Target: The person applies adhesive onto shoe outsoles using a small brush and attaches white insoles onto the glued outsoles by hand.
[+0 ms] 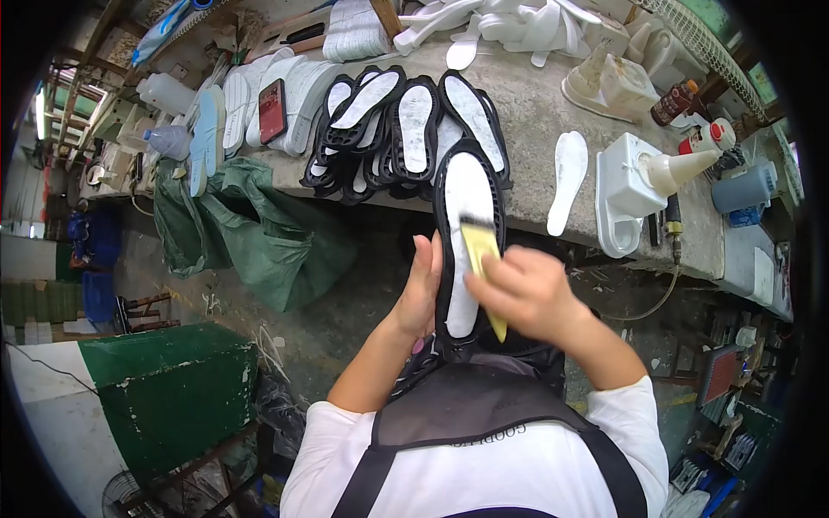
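Note:
A black shoe sole with a white insert [462, 293] is held upright in front of my body, its top end by the bench edge. My left hand [420, 289] supports it from the left side, thumb up and the other fingers partly hidden behind it. My right hand [527, 292] is closed round a yellow-handled brush [480, 243], whose dark bristles touch the white surface. Beyond the held sole, a pile of similar black soles [414, 129] with white inserts lies on the bench.
On the concrete bench [527, 104] lie a loose white insole [568, 181], a white container with a cone nozzle [635, 186], a red phone [272, 110] on stacked white insoles, and a blue insole [207, 129]. Green cloth [259, 224] hangs off the front edge.

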The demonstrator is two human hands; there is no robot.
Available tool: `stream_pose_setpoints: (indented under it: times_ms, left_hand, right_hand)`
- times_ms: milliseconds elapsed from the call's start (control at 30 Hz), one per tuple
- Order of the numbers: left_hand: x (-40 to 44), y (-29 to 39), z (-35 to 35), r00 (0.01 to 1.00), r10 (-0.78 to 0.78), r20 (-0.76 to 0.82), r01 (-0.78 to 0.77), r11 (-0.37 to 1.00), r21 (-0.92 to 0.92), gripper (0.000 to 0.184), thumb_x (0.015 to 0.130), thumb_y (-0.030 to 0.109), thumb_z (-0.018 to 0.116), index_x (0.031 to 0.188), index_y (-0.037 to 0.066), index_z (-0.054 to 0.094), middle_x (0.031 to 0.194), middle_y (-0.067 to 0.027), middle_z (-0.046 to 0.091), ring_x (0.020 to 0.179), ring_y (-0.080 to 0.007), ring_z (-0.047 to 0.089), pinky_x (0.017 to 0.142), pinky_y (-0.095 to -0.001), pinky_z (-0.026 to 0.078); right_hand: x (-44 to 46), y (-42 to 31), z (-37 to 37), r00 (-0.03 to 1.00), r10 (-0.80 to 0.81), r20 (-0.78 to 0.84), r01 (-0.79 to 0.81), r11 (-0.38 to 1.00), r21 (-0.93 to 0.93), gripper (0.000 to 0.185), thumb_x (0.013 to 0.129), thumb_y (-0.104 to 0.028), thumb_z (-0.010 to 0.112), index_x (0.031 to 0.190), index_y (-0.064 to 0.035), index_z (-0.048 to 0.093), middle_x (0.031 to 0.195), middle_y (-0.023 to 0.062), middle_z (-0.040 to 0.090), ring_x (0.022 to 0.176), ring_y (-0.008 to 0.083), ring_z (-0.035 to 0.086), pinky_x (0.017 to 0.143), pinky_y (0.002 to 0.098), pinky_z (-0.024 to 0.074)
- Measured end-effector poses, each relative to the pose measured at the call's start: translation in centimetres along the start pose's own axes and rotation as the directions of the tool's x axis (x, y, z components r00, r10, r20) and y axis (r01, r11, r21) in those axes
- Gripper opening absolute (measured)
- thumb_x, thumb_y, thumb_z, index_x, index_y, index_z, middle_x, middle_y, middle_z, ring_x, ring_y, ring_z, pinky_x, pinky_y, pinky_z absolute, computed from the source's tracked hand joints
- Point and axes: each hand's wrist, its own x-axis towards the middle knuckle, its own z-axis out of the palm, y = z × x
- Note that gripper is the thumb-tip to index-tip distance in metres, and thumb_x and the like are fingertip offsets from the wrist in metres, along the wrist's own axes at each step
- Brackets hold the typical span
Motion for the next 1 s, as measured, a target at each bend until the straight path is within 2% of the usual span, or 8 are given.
stream_pose_setpoints:
  times_ms: [167, 200, 300, 400, 533, 567, 800, 1000]
  left_hand:
    - [0.4, -0.5, -0.2, 0.997, -0.031, -0.069, 0.032, 0.999, 0.019, 0.095, 0.088, 0.080, 0.015, 0.151, 0.009, 0.021, 0.134, -0.0200, 0.052, 0.105, -0.0298, 0.063, 0.089, -0.0398, 0.053]
    - [1.0, -0.5, -0.1, 0.998, -0.018, -0.066, 0.022, 0.998, 0.059, 0.096, 0.087, 0.081, 0.016, 0.151, 0.009, 0.022, 0.132, -0.0200, 0.054, 0.098, -0.0292, 0.066, 0.085, -0.0392, 0.055]
    - [1.5, -1.9, 0.3, 0.993, -0.116, 0.018, 0.117, 0.992, -0.053, 0.100, 0.085, 0.083, 0.018, 0.148, 0.007, 0.030, 0.128, -0.0202, 0.057, 0.098, -0.0285, 0.066, 0.084, -0.0381, 0.055]
    - [1.7, -2.2, 1.4, 0.992, -0.125, 0.009, 0.125, 0.989, -0.079, 0.096, 0.088, 0.079, 0.022, 0.143, 0.001, 0.036, 0.121, -0.0160, 0.060, 0.098, -0.0243, 0.066, 0.087, -0.0375, 0.055]
    - [2.9, -2.6, 1.6, 0.991, -0.065, -0.117, 0.054, 0.994, -0.096, 0.083, 0.094, 0.072, 0.023, 0.138, 0.005, 0.039, 0.118, -0.0144, 0.060, 0.102, -0.0223, 0.063, 0.089, -0.0382, 0.053]
    - [3.2, -2.7, 1.2, 0.989, -0.047, -0.142, 0.032, 0.994, -0.102, 0.081, 0.094, 0.071, 0.022, 0.138, 0.005, 0.040, 0.119, -0.0151, 0.060, 0.103, -0.0225, 0.063, 0.089, -0.0385, 0.053]
    - [3.8, -0.3, -1.6, 0.984, 0.092, -0.150, -0.118, 0.978, -0.171, 0.084, 0.094, 0.071, 0.030, 0.144, 0.003, 0.034, 0.130, -0.0255, 0.054, 0.103, -0.0331, 0.065, 0.086, -0.0446, 0.056]
    - [6.2, 0.0, -1.8, 0.991, 0.116, -0.067, -0.129, 0.961, -0.244, 0.093, 0.092, 0.073, 0.030, 0.147, -0.002, 0.027, 0.137, -0.0317, 0.046, 0.116, -0.0409, 0.057, 0.096, -0.0513, 0.049]
  right_hand:
    - [-1.6, 1.1, -2.5, 0.844, 0.455, -0.283, -0.228, 0.783, 0.578, 0.013, 0.083, 0.000, 0.065, 0.095, -0.0026, 0.069, 0.074, 0.0047, 0.062, 0.056, 0.0143, 0.055, 0.054, 0.0262, 0.0440]
    - [-2.1, 1.2, -2.8, 0.505, 0.862, -0.033, -0.342, 0.235, 0.910, 0.010, 0.090, -0.004, 0.061, 0.100, -0.0030, 0.065, 0.075, 0.0023, 0.062, 0.054, 0.0066, 0.049, 0.049, 0.0205, 0.0382]
    - [-2.6, 4.1, -0.3, 0.423, 0.867, 0.262, -0.182, -0.202, 0.962, 0.012, 0.091, -0.006, 0.060, 0.103, -0.0013, 0.060, 0.074, -0.0007, 0.057, 0.049, 0.0025, 0.042, 0.045, 0.0181, 0.0313]
    - [-3.6, 5.2, 3.3, 0.393, 0.898, 0.198, -0.333, -0.062, 0.941, 0.015, 0.090, -0.007, 0.063, 0.104, -0.0029, 0.059, 0.073, 0.0013, 0.057, 0.048, 0.0041, 0.043, 0.044, 0.0185, 0.0321]
    - [-5.2, 6.4, 1.4, 0.401, 0.873, 0.279, 0.183, -0.374, 0.909, 0.019, 0.091, -0.009, 0.062, 0.109, -0.0051, 0.059, 0.077, 0.0027, 0.059, 0.050, 0.0055, 0.047, 0.046, 0.0208, 0.0365]
    - [-4.0, 7.2, 1.2, -0.017, 0.959, 0.284, 0.201, -0.275, 0.940, 0.020, 0.092, -0.010, 0.062, 0.112, -0.0058, 0.058, 0.081, 0.0031, 0.060, 0.057, 0.0061, 0.050, 0.050, 0.0222, 0.0387]
    - [-6.5, 13.0, -1.9, 0.455, 0.761, -0.463, -0.164, 0.582, 0.796, 0.015, 0.090, 0.001, 0.062, 0.105, -0.0032, 0.062, 0.084, 0.0040, 0.060, 0.070, 0.0132, 0.057, 0.063, 0.0258, 0.0470]
    - [-7.0, 14.6, 3.0, 0.784, 0.606, -0.134, -0.583, 0.793, 0.179, 0.020, 0.077, 0.000, 0.067, 0.095, -0.0090, 0.067, 0.086, 0.0070, 0.062, 0.083, 0.0288, 0.063, 0.070, 0.0373, 0.0509]
